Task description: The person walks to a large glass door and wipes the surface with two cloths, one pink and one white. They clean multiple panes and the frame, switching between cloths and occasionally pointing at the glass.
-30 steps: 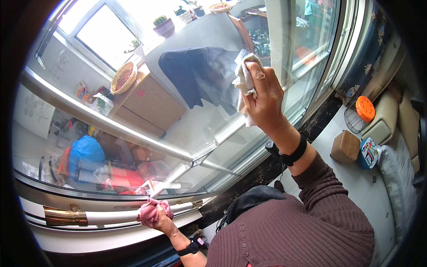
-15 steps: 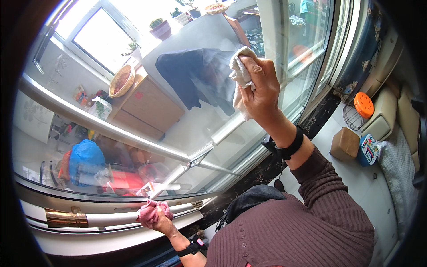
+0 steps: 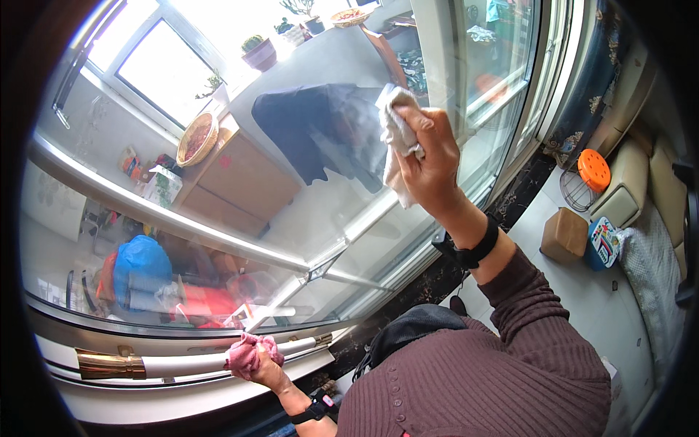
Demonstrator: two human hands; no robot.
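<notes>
My right hand [image 3: 432,156] is raised and holds a bunched white cloth [image 3: 397,130] against the large glass pane [image 3: 306,211], with one end of the cloth hanging below the fingers. Streaks and a hazy patch show on the glass near it. Lower down, my left hand [image 3: 271,374] is closed round a crumpled pink cloth [image 3: 246,357]. That cloth rests at a white rod with gold fittings [image 3: 182,365], which runs along the foot of the window. Both wrists wear black bands.
Behind the glass are a wooden cabinet [image 3: 233,182], a wicker basket [image 3: 198,140], potted cacti [image 3: 258,54] and a blue bag [image 3: 143,268]. To my right on the floor stand an orange-topped stool [image 3: 594,172], a brown box [image 3: 565,234] and a blue container [image 3: 601,242] beside a beige sofa [image 3: 630,175].
My right hand and the white cloth have slid slightly down the glass. The left hand stays at the rod with the pink cloth. The whole view has shifted a little.
</notes>
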